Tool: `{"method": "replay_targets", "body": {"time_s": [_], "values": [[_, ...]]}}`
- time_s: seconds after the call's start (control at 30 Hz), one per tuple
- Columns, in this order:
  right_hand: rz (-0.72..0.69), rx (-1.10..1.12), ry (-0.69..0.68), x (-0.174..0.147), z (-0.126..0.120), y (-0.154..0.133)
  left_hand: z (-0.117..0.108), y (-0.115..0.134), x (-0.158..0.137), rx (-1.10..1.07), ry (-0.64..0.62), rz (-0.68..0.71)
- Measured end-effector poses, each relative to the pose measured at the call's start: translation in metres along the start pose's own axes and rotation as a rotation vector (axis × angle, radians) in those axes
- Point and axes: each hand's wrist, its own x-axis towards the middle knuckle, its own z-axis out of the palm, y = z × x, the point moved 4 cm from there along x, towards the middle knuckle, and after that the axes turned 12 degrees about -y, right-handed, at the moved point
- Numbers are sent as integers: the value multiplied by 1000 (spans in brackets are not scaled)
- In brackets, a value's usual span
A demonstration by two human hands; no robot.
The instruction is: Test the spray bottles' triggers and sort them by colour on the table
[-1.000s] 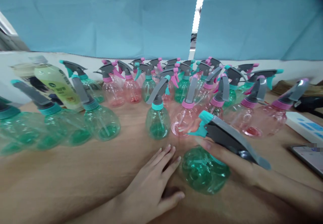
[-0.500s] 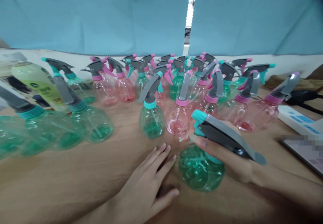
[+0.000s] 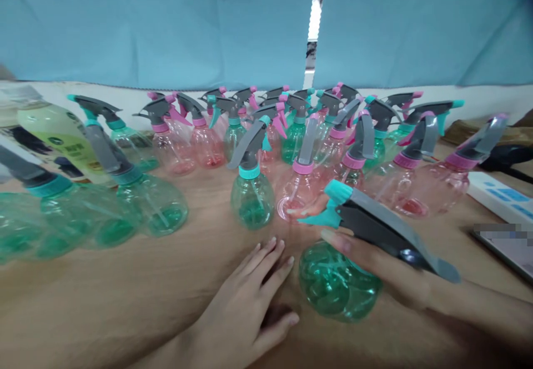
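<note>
My right hand (image 3: 387, 263) is wrapped round the neck of a green spray bottle (image 3: 339, 283) with a grey and turquoise spray head. The bottle is tilted, its nozzle facing left and its turquoise trigger sticking out. The thumb lies along the neck on the near side; part of the other fingers is hidden behind the spray head. Palm down on the wooden table (image 3: 200, 269), my left hand (image 3: 250, 297) is open with its fingers stretched, just left of the held bottle and apart from it.
Another green spray bottle (image 3: 252, 200) and a pink spray bottle (image 3: 297, 188) stand just beyond my hands. Several more form rows behind and at the left, near a large labelled bottle (image 3: 58, 136). A phone (image 3: 503, 252) and a white-and-blue box (image 3: 499, 194) lie right.
The trigger of the held bottle now stands out farther from the neck, and my right hand and the bottle have shifted slightly right. My left hand stays flat on the table.
</note>
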Motion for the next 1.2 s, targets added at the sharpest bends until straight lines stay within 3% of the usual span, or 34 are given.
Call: {"method": "replay_targets", "body": {"time_s": [0.3,0.47,0.83,1.0,1.2], "values": [[7,97,64,5,-1,-13,0,0,-1,22,-18,-4],[30,145,19,9,1,-18,-1,1,0,35,-24,-1],[12,171,60,8,3,-13,-2,3,1,213,-81,-12],[22,132,107,9,1,-17,0,3,0,213,-65,5],[37,123,72,8,2,-14,0,3,1,207,-35,13]]}}
